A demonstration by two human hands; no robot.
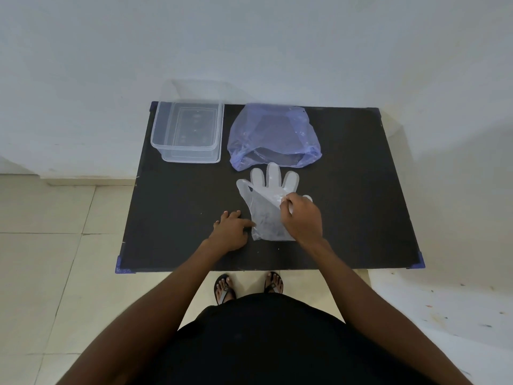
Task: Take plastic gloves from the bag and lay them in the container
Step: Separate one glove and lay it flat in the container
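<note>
A clear plastic glove (266,201) lies flat on the dark table (361,190), fingers pointing away from me, just in front of the bluish plastic bag (273,134). My right hand (302,218) rests over the glove's right side and pinches its edge between thumb and fingers. My left hand (231,230) lies on the table at the glove's lower left corner, one fingertip pressing on the cuff. The clear rectangular container (188,132) stands at the table's far left, with nothing visible inside. The bag's mouth faces me; whether it holds more gloves I cannot tell.
The table stands against a white wall (249,51), with blue corner guards (419,262) at its corners. Tiled floor (55,245) lies to the left, and my sandalled feet (249,287) are under the near edge.
</note>
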